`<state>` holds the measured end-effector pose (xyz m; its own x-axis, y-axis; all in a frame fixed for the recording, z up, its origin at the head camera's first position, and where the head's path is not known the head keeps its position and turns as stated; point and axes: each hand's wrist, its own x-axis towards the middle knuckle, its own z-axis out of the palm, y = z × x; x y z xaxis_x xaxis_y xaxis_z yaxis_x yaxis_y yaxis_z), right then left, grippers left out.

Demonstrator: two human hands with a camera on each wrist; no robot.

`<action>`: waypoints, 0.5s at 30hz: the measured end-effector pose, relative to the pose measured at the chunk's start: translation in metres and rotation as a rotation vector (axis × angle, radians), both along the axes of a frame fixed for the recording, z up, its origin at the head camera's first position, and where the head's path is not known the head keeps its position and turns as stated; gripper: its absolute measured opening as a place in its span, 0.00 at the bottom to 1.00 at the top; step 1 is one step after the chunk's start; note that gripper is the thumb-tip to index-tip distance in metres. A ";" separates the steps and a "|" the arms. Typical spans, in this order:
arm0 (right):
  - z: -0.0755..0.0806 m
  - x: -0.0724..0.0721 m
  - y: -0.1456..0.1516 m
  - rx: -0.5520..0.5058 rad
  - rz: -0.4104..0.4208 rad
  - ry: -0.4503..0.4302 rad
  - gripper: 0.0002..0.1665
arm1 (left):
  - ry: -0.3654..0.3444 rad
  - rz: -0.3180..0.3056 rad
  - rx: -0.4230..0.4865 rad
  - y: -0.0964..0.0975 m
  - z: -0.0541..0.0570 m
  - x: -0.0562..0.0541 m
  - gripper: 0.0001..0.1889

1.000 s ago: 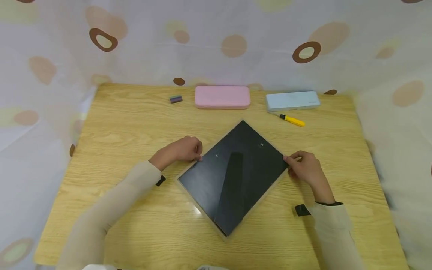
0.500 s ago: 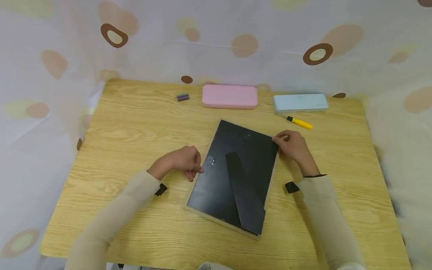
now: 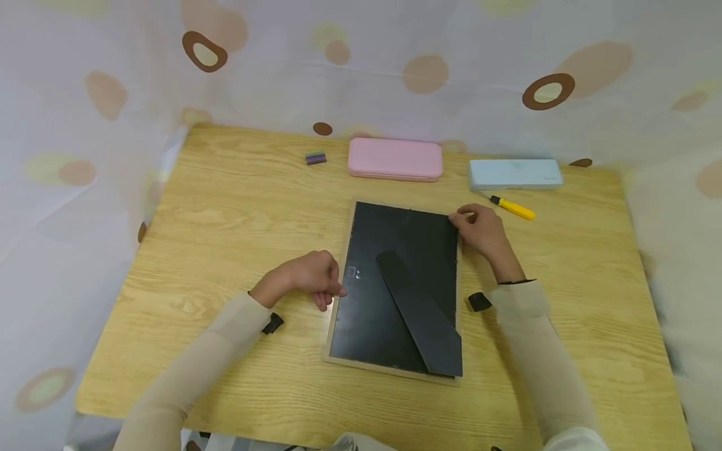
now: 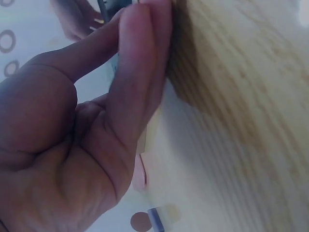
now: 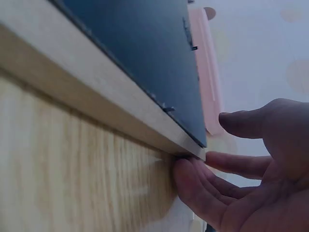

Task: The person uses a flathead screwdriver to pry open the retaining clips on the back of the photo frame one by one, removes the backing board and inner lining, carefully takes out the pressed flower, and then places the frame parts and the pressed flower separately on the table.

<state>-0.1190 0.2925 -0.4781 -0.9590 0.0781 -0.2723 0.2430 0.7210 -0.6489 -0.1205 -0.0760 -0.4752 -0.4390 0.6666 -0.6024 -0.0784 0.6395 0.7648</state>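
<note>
A picture frame with a pale wooden rim lies face down on the table, its black back and slanted stand leg upward. At its left side is my left hand, thumb tip over the edge and fingers beside it; in the left wrist view, thumb and fingers come together at the frame, pinching it. My right hand is at the far right corner. In the right wrist view its fingers touch that corner from the side and below, while the thumb is raised apart from the backing.
Along the back of the table stand a pink case and a light blue case. A yellow-handled screwdriver lies before the blue one. Left of the pink case is a small striped block. A patterned curtain hangs behind.
The frame has turned from a diagonal position to nearly straight before me. My right hand has moved away from me and left with its corner; my left hand has shifted slightly nearer me.
</note>
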 end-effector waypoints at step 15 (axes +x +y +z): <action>0.003 0.089 -0.041 0.093 0.003 0.077 0.31 | 0.063 0.206 0.032 0.008 -0.001 -0.009 0.09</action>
<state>-0.0302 0.2519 -0.4753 -0.9771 0.0968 -0.1897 0.1929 0.7799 -0.5954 -0.1291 -0.0676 -0.4761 -0.6038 0.5770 -0.5499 -0.1568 0.5905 0.7917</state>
